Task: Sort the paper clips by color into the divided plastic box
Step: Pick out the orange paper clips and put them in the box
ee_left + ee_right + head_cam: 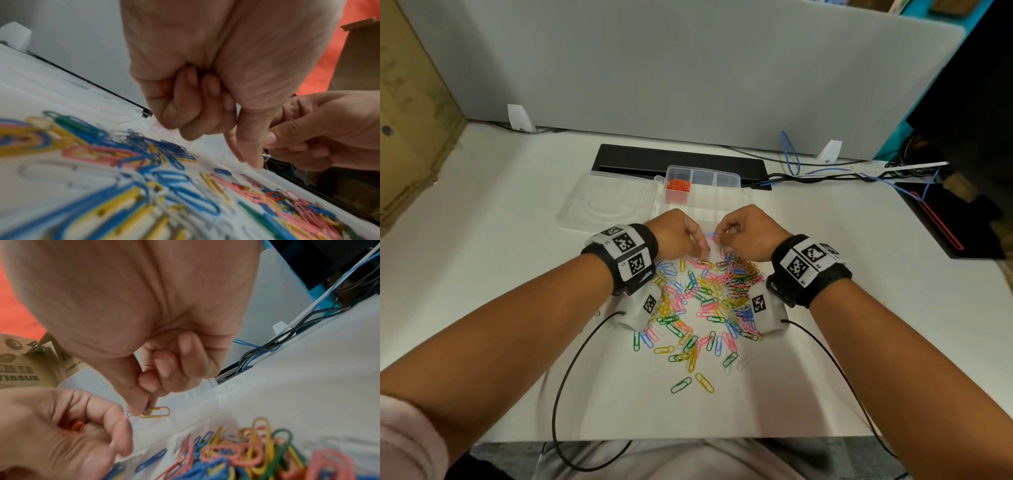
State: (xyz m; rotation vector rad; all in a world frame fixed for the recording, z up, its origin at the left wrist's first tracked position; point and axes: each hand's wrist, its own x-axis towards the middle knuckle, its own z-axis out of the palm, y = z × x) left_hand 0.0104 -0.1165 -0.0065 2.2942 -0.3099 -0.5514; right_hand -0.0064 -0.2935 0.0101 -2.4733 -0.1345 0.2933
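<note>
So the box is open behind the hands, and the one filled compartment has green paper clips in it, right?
Not quite. The box is open behind the hands, but the one filled compartment holds orange paper clips, not green. The head view shows this; green clips are only in the loose pile on the table.

We see our left hand (677, 236) and right hand (750, 234) meeting knuckle to knuckle at the far edge of a loose heap of coloured paper clips (702, 301) on the white bench (482, 274). Between the curled fingertips sits a small tangle of blue and pink clips (711, 235), held off the heap. Just beyond our hands lies the divided plastic box (722, 192), its clear lid (602, 205) folded open to the left; one far compartment holds orange clips (678, 186). A black tray (681, 161) lies behind the box.
</note>
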